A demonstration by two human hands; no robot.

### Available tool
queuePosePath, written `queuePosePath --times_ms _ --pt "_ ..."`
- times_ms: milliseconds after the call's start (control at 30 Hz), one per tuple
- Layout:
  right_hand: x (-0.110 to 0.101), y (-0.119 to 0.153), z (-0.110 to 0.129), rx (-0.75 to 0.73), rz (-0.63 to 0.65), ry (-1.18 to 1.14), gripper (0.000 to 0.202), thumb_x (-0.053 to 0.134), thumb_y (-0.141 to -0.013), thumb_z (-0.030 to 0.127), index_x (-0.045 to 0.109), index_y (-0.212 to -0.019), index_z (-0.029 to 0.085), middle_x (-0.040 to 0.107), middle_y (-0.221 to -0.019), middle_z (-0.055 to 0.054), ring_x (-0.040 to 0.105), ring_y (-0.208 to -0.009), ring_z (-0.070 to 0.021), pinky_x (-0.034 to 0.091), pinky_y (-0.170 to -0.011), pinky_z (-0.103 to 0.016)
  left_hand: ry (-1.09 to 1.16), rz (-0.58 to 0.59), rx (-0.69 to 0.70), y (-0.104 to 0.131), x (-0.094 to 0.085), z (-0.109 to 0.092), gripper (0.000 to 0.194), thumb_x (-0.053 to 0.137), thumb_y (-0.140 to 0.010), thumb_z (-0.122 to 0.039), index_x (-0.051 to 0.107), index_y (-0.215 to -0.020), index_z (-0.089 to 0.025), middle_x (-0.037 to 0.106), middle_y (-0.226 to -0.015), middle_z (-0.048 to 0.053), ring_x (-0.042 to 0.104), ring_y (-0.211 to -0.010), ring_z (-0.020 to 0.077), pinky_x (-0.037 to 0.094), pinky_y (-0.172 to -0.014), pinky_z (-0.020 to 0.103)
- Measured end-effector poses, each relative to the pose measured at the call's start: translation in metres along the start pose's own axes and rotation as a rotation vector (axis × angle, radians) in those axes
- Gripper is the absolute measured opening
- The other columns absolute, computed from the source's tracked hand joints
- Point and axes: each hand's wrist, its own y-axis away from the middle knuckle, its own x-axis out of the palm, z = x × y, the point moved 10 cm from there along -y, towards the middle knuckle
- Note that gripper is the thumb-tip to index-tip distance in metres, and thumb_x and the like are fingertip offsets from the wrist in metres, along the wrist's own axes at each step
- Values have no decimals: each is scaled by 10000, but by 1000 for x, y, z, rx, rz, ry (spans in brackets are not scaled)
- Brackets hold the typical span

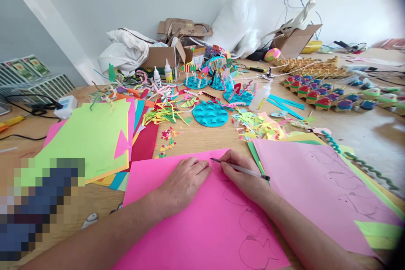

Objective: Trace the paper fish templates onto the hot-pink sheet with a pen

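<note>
A bright pink sheet of paper (177, 236) lies in front of me, with several fish outlines (255, 253) drawn down its right side. My left hand (185, 179) rests flat on the sheet, fingers stretched out toward its upper edge. Near that edge my right hand (238, 173) grips a pen (249, 171), a slim clear one with a dark end. Its tip is at the paper, just right of my left fingertips, by a small dark mark. Part of an outline is hidden under my right hand. To the right, a paler pink sheet (294, 177) bears more fish drawings.
Coloured sheets (88, 135) are stacked at left. Beyond my hands are a turquoise bumpy disc (210, 114), paper scraps (259, 124), a glue bottle (261, 95) and decorated turquoise pieces (238, 95). Painted egg cartons (329, 93) sit at right, cardboard boxes (161, 57) behind.
</note>
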Motion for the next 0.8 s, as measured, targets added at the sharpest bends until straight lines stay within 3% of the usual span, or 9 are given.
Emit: queuePosePath --times_ms 367,533,633,800 --pt "-3 0 3 5 -23 -56 89 446 -740 220 497 -670 199 492 -550 38 437 -509 -106 335 -489 -232 7 -16 -1 0 -1 1 273 432 -891 -135 479 -1159 -149 521 -1180 48 446 -985 196 412 -848 338" --pt "-23 2 14 6 -119 -314 65 459 -722 197 517 -692 192 573 -621 2 525 -602 -128 400 -547 -244 11 -3 -3 0 0 1 277 444 -888 -141 474 -1163 -155 539 -1153 44 454 -972 185 415 -854 330" --pt "-38 9 18 37 -153 -348 39 484 -717 206 519 -728 193 575 -615 6 527 -586 -126 397 -528 -242 12 1 -6 0 0 2 284 442 -888 -136 470 -1170 -161 527 -1179 47 444 -1006 184 407 -879 331" --pt "-43 28 27 81 -50 -229 76 471 -734 223 536 -762 193 597 -646 -7 535 -603 -136 401 -531 -250 -23 56 37 4 1 0 340 432 -887 -127 471 -1198 -258 449 -1261 65 419 -1075 219 396 -897 379"
